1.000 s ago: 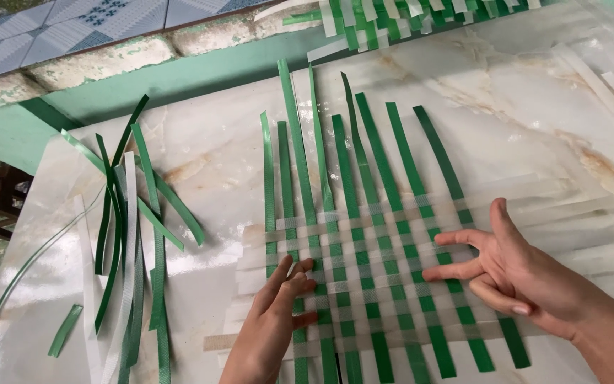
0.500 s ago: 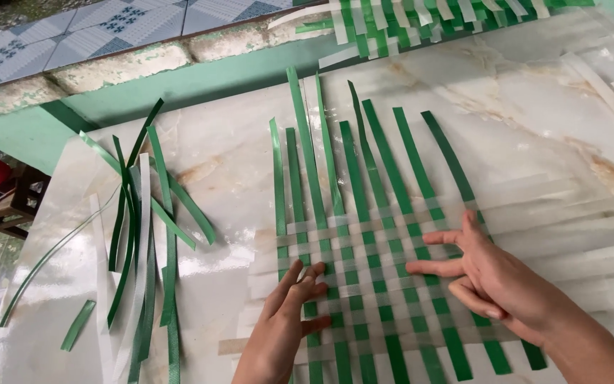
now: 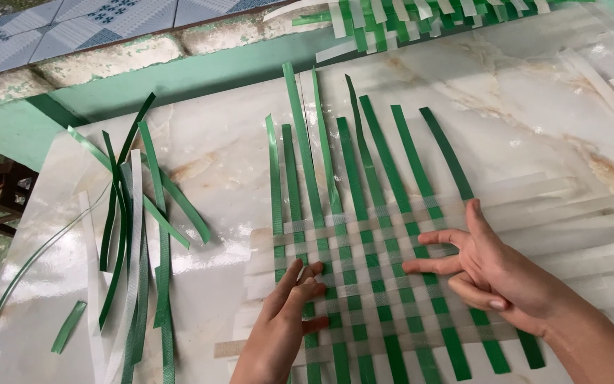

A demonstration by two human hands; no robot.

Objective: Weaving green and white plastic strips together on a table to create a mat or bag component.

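Observation:
A half-woven mat (image 3: pixel 371 270) of green upright strips and clear-white crosswise strips lies flat on a glossy marble-patterned surface (image 3: pixel 229 163). My left hand (image 3: pixel 289 316) rests on the mat's lower left part, fingers straight and pressed on the weave. My right hand (image 3: pixel 488 274) lies on the mat's right side, index and middle fingers pointing left onto the strips, thumb up. Neither hand grips anything. The green strips' free ends (image 3: pixel 321 114) fan out toward the far edge.
A loose pile of green and white strips (image 3: pixel 133 235) lies at the left. Another woven piece (image 3: pixel 399 18) sits at the far edge by a green ledge (image 3: pixel 151 78). Spare white strips (image 3: pixel 605 85) lie at the right. Tiled floor shows beyond.
The view has shifted slightly, so everything sits a bit lower and to the right. Both hands stay on the mat, with the fingers only slightly shifted.

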